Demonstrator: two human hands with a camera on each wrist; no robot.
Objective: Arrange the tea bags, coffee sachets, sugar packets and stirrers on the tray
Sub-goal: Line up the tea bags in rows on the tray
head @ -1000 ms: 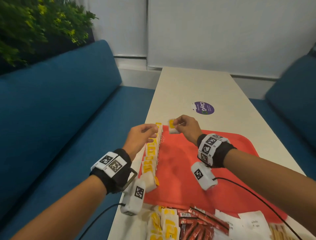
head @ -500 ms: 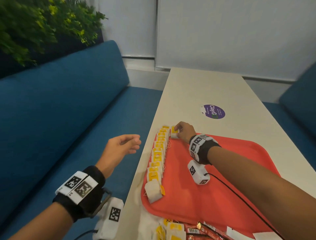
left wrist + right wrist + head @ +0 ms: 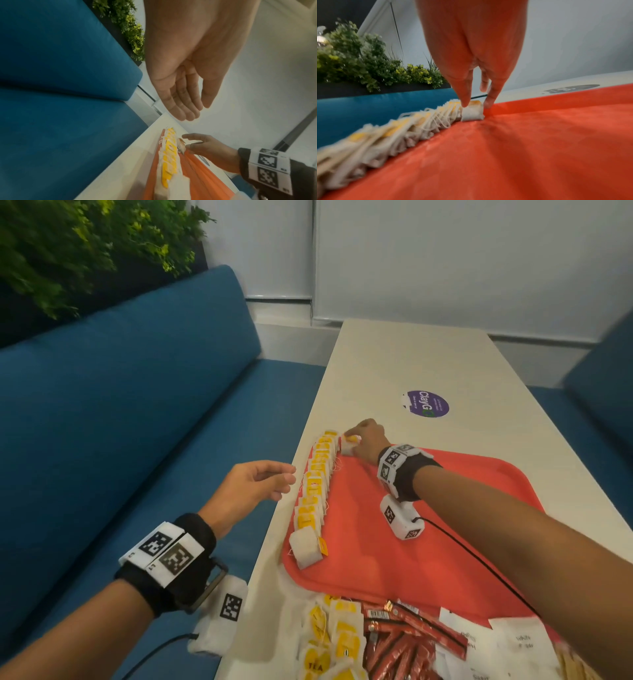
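Note:
A red tray (image 3: pixel 428 542) lies on the white table (image 3: pixel 411 361). Several white tea bags with yellow tags stand in a row (image 3: pixel 315 491) along the tray's left edge. At the far end of that row my right hand (image 3: pixel 363 441) pinches one tea bag (image 3: pixel 348 444) between thumb and fingers, its bottom on the tray; the right wrist view shows that tea bag (image 3: pixel 472 112) against the row (image 3: pixel 385 134). My left hand (image 3: pixel 260 484) hovers empty beside the table's left edge, fingers relaxed (image 3: pixel 185 102).
Loose tea bags (image 3: pixel 329 642), red coffee sachets (image 3: pixel 400 635) and white sugar packets (image 3: pixel 513 642) lie on the table near me. A purple sticker (image 3: pixel 425 404) sits farther up the table. Blue sofas (image 3: pixel 120 422) flank the table; plants (image 3: pixel 85 244) stand behind the left one.
My right hand brought the tea bag down from the air to the far end of the row. My left hand drew back off the row to the table's left side, empty.

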